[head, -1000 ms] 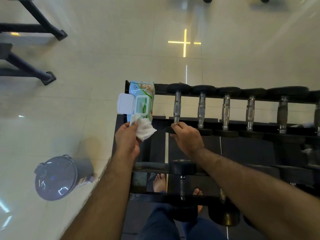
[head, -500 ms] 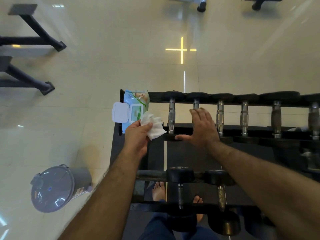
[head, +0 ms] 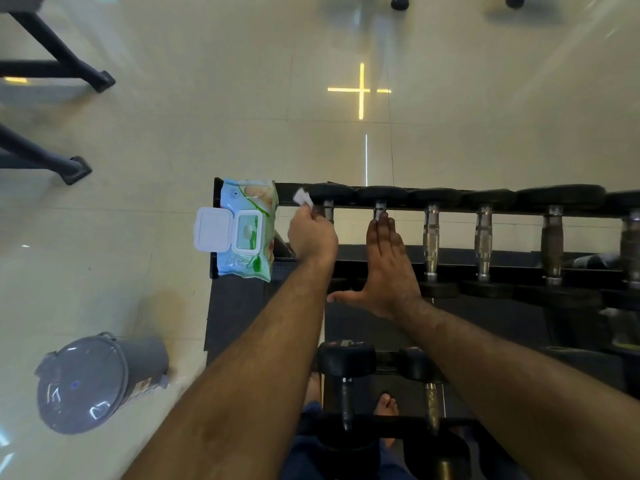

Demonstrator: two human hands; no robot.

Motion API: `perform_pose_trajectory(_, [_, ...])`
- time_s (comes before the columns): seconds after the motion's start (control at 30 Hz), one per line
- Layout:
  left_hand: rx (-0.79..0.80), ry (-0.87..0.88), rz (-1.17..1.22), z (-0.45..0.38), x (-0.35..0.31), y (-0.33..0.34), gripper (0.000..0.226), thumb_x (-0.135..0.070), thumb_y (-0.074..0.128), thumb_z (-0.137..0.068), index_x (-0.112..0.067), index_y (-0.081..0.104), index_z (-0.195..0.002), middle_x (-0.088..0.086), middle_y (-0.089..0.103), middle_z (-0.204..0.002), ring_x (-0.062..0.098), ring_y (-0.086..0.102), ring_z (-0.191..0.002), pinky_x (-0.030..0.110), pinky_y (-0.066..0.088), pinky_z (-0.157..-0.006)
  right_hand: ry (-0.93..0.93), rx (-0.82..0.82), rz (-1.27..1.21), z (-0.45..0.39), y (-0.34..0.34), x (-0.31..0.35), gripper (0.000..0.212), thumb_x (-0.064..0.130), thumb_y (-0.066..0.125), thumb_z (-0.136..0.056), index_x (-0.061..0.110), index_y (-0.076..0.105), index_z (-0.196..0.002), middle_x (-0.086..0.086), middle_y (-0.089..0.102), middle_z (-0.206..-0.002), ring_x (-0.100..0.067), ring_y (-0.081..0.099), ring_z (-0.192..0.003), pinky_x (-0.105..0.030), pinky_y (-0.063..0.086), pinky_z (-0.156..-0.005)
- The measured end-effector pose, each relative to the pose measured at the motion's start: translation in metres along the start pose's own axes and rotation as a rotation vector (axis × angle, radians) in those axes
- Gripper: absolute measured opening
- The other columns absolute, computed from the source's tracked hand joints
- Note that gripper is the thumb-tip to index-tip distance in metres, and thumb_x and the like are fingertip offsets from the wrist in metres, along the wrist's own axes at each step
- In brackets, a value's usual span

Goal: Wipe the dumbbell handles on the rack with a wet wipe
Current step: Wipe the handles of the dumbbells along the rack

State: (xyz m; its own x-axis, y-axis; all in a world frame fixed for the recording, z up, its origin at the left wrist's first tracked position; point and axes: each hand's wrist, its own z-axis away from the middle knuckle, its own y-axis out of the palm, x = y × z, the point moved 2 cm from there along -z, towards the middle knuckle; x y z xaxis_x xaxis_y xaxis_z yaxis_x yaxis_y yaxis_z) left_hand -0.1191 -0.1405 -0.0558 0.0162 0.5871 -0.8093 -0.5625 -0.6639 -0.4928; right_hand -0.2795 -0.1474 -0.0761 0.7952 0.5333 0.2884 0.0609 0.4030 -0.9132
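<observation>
L hand is curled round a white wet wipe, w/ a bit of the wipe poking out past the fingers; it sits on the handle of the leftmost dumbbell on the top row of the rack, covering most of that handle. R hand is flat, fingers straight & together, thumb stuck out to the side, laid over the 2nd dumbbell, fingertips near the far end of its handle; holds nothing. More dumbbells w/ metal handles run along the top row to the right, heads black. Wipes pack, blue-green, lid flipped open, lies at the rack's left end, just beside the L hand. Lower row has two smaller dumbbells btwn the forearms. Bare feet show under the rack. Grey bin w/ lid stands on the tiled floor at lower left, well apart from the rack. Dark equipment legs at upper left.
</observation>
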Motion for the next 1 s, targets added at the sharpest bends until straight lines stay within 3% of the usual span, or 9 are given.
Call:
perform_pose_trajectory(0.1, [0.059, 0.265, -0.188, 0.022, 0.009, -0.002, 0.028, -0.022, 0.046, -0.111, -0.013, 0.069, -0.124, -0.007, 0.068, -0.09, 0.011, 0.062, -0.079, 0.025, 0.047, -0.069, 0.001, -0.003, 0.002, -0.001, 0.001, -0.001, 0.169, 0.11, 0.051, -0.055, 0.007, -0.026, -0.165, -0.011, -0.041, -0.17, -0.027, -0.033, -0.16, -0.049, -0.004, -0.134])
perform_pose_trajectory(0.17, [0.156, 0.477, -0.376, 0.021, 0.018, -0.012, 0.029, -0.018, 0.045, -0.111, -0.015, 0.064, -0.132, -0.001, 0.072, -0.098, 0.012, 0.066, -0.08, 0.028, 0.052, -0.067, -0.003, 0.002, 0.001, -0.001, 0.0, 0.0, 0.167, 0.109, 0.052, -0.058, 0.007, -0.026, -0.165, -0.012, -0.041, -0.17, -0.028, -0.033, -0.16, -0.049, -0.004, -0.134])
perform_pose_trajectory(0.23, [0.329, 0.723, -0.657, 0.019, 0.028, -0.023, 0.047, -0.007, 0.058, -0.101, -0.014, 0.056, -0.147, 0.009, 0.065, -0.141, 0.022, 0.065, -0.123, 0.038, 0.057, -0.099, -0.005, 0.01, 0.006, 0.001, -0.001, 0.0, 0.165, 0.108, 0.051, -0.06, 0.007, -0.026, -0.165, -0.012, -0.041, -0.169, -0.027, -0.034, -0.159, -0.048, -0.007, -0.133])
perform_pose_trajectory(0.3, [0.444, 0.878, -0.787, 0.02, 0.034, -0.033, 0.059, -0.006, 0.068, -0.094, -0.014, 0.054, -0.15, 0.005, 0.052, -0.157, 0.021, 0.047, -0.147, 0.039, 0.039, -0.121, -0.005, 0.015, 0.008, 0.001, -0.002, 0.0, 0.164, 0.108, 0.05, -0.06, 0.007, -0.026, -0.165, -0.012, -0.041, -0.169, -0.027, -0.034, -0.159, -0.047, -0.008, -0.133])
perform_pose_trajectory(0.43, [0.231, 0.85, -0.544, 0.016, 0.004, -0.039, 0.046, -0.006, 0.064, -0.095, -0.014, 0.063, -0.14, 0.005, 0.07, -0.133, 0.022, 0.065, -0.119, 0.039, 0.054, -0.101, -0.01, 0.014, -0.004, 0.0, -0.003, -0.002, 0.164, 0.108, 0.051, -0.06, 0.008, -0.025, -0.165, -0.011, -0.041, -0.17, -0.028, -0.033, -0.16, -0.049, -0.005, -0.133])
perform_pose_trajectory(0.57, [0.283, 1.194, -0.922, 0.006, -0.002, -0.011, 0.036, -0.009, 0.066, -0.088, -0.006, 0.071, -0.124, 0.013, 0.073, -0.124, 0.029, 0.065, -0.123, 0.047, 0.045, -0.116, -0.006, 0.009, 0.006, 0.001, -0.001, -0.002, 0.165, 0.111, 0.047, -0.058, 0.007, -0.024, -0.166, -0.011, -0.04, -0.17, -0.028, -0.032, -0.16, -0.051, -0.002, -0.134])
perform_pose_trajectory(0.67, [0.289, 1.203, -1.147, 0.007, 0.004, -0.003, 0.03, -0.016, 0.067, -0.091, -0.007, 0.072, -0.119, 0.017, 0.071, -0.129, 0.031, 0.058, -0.134, 0.052, 0.027, -0.126, -0.002, 0.006, 0.004, 0.0, -0.001, -0.002, 0.165, 0.111, 0.046, -0.058, 0.007, -0.023, -0.166, -0.011, -0.039, -0.17, -0.028, -0.031, -0.161, -0.05, -0.001, -0.134])
perform_pose_trajectory(0.8, [0.088, 1.113, -0.83, 0.002, 0.002, -0.024, 0.037, -0.021, 0.054, -0.096, -0.013, 0.068, -0.13, 0.007, 0.073, -0.127, 0.023, 0.066, -0.123, 0.045, 0.035, -0.119, -0.006, 0.019, -0.003, 0.0, -0.002, -0.001, 0.166, 0.11, 0.049, -0.058, 0.008, -0.026, -0.165, -0.01, -0.041, -0.169, -0.028, -0.032, -0.16, -0.05, -0.002, -0.134])
perform_pose_trajectory(1.0, [-0.147, 0.412, -0.36, 0.012, -0.004, -0.032, 0.036, -0.001, 0.053, -0.097, -0.012, 0.074, -0.125, 0.005, 0.078, -0.114, 0.022, 0.073, -0.105, 0.033, 0.06, -0.086, -0.002, 0.007, -0.005, 0.0, -0.002, -0.001, 0.165, 0.11, 0.047, -0.058, 0.007, -0.025, -0.165, -0.011, -0.039, -0.171, -0.028, -0.031, -0.16, -0.049, -0.005, -0.133])
